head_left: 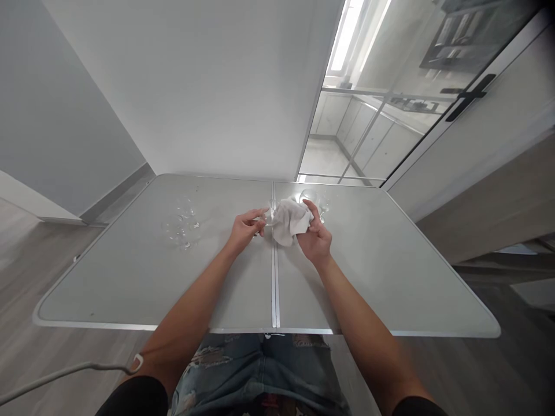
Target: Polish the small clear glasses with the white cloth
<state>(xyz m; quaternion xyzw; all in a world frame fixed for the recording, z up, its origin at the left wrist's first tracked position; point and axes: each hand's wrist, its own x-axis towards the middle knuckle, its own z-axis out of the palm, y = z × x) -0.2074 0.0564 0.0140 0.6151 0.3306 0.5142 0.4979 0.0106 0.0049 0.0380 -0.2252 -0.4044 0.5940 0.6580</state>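
A person's left hand (pixel 245 232) pinches a clear glass (pixel 269 216) between its fingers while the right hand (pixel 316 238) grips a white cloth (pixel 287 222) against it, above the seam of a pale tabletop (pixel 373 283); clear glassware (pixel 180 226) stands to the left.

Over my remote feed I take this for a home, as a glazed door (pixel 381 93) with a black handle (pixel 470 99) shows me what look like kitchen cabinets (pixel 353 119), and skirting (pixel 115 193) edges wood-look flooring (pixel 39 289).
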